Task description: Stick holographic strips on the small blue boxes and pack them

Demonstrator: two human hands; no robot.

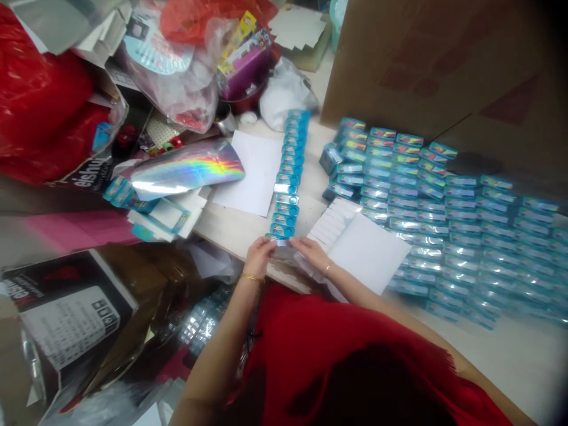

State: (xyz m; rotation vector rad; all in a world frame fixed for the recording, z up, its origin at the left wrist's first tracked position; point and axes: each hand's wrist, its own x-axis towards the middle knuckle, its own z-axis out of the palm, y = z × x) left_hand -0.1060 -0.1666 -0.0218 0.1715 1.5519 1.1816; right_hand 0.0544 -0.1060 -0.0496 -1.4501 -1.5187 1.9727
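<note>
At the near end of a long row of small blue boxes point(286, 177), my left hand point(260, 255) and my right hand point(312, 254) face each other. Their fingertips pinch the two ends of a small pale, shiny strip point(282, 242). It lies against the nearest blue box of the row; blur hides whether it is a sticker or part of that box. Right beside my right hand is a white sheet point(370, 251), partly over a sheet with rows of pale strips point(335, 222). Another white paper point(248, 171) lies left of the row.
Many stacked blue boxes point(444, 225) fill the table's right side, before a large cardboard carton point(439, 65). A rainbow-sheen foil sheet point(190, 170), plastic bags point(173, 77) and a red bag point(44, 100) crowd the left. An open carton point(75, 319) stands below the table edge.
</note>
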